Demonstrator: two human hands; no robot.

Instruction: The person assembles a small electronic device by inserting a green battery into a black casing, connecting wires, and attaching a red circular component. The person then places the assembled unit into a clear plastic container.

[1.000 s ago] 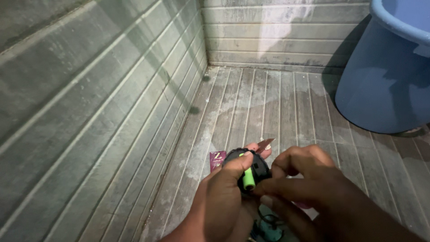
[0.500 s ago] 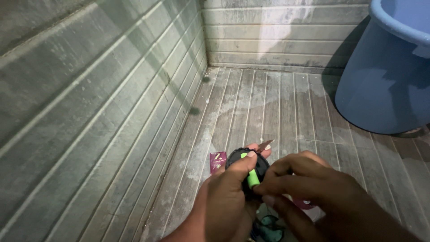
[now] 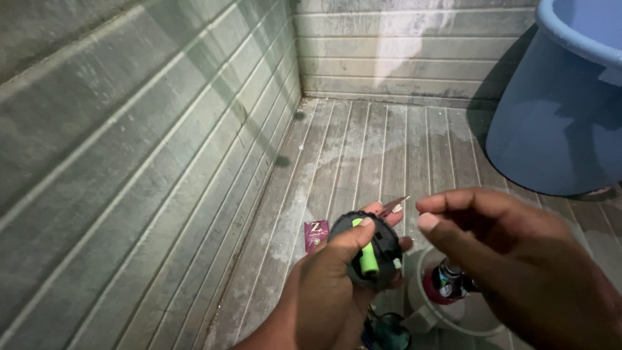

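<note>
From the head camera, looking down: your left hand is gripping a round black part, with the thumb pressing across its top and the fingertips showing behind its far edge. A bright green cylinder is sitting in the face of the black part, just under your thumb tip. Your right hand is hovering just right of the black part, not touching it, with thumb and forefinger curling loosely toward each other and holding nothing you could see. Below and right of the black part, a pale round container is resting on the grooved tile floor, with small dark bottles inside it. A small maroon packet is lying on the floor just left of the black part. Far beyond and to its right, a large blue tub is standing against the tiled wall.
</note>
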